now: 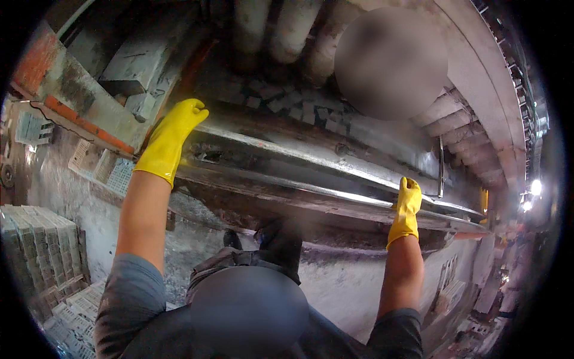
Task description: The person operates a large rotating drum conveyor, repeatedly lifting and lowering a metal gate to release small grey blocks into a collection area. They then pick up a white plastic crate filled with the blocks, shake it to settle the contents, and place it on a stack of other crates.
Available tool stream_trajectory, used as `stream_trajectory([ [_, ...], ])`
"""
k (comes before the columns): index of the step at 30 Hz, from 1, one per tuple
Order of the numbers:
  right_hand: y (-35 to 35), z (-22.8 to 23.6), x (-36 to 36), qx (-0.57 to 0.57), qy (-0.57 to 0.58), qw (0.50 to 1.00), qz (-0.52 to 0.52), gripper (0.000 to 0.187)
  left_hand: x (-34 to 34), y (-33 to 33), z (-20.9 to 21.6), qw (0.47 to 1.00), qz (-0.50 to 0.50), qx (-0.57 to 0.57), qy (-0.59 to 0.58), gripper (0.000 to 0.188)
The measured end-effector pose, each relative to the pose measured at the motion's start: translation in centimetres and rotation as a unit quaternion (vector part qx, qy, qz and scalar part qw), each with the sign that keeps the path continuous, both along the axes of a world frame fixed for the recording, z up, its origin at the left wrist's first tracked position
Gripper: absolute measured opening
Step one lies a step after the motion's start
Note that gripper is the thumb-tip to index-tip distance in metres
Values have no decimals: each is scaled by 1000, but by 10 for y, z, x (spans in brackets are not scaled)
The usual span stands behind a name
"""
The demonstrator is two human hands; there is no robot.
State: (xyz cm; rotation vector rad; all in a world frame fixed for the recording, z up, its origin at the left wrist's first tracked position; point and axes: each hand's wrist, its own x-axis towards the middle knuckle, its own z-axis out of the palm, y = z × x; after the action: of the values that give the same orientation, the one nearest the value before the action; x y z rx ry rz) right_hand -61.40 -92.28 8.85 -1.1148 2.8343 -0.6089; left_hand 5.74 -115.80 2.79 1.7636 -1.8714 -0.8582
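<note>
Both of my hands wear yellow rubber gloves and reach out over a long machine with metal rails. My left hand (190, 115) has its fingers curled in at the left end of the upper rail (281, 148). My right hand (408, 197) is closed beside the right part of the lower rail (323, 189). What either hand holds, if anything, is hidden by the fingers. Beyond the rails, several small pale flat pieces (293, 107) lie in the dark bed of the machine, under large pale rollers (293, 33).
A metal frame with an orange edge (89, 124) borders the left side. Perforated plastic crates (45, 245) are stacked at lower left, with others on the floor. More rollers (457, 128) stand at the right. A pale beam (478, 54) runs along the upper right.
</note>
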Motion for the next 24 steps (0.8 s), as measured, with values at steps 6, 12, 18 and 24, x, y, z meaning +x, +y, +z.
stream_trajectory([
  [6, -16, 27, 48, -5, -116, 991, -60, 45, 7, 8, 14, 1000, 16, 11, -13, 46],
  [12, 3, -26, -23, -38, -31, 999, -20, 45, -1, 0, 9, 998, 0, -10, -59, 52],
  [18, -6, 4, 5, -2, 46, 998, 35, 45, 24, -11, -8, 994, -1, 22, -103, 58],
  [24, -14, 9, 13, 15, 18, 999, 38, 49, 38, -11, -13, 984, 24, 6, -175, 61],
])
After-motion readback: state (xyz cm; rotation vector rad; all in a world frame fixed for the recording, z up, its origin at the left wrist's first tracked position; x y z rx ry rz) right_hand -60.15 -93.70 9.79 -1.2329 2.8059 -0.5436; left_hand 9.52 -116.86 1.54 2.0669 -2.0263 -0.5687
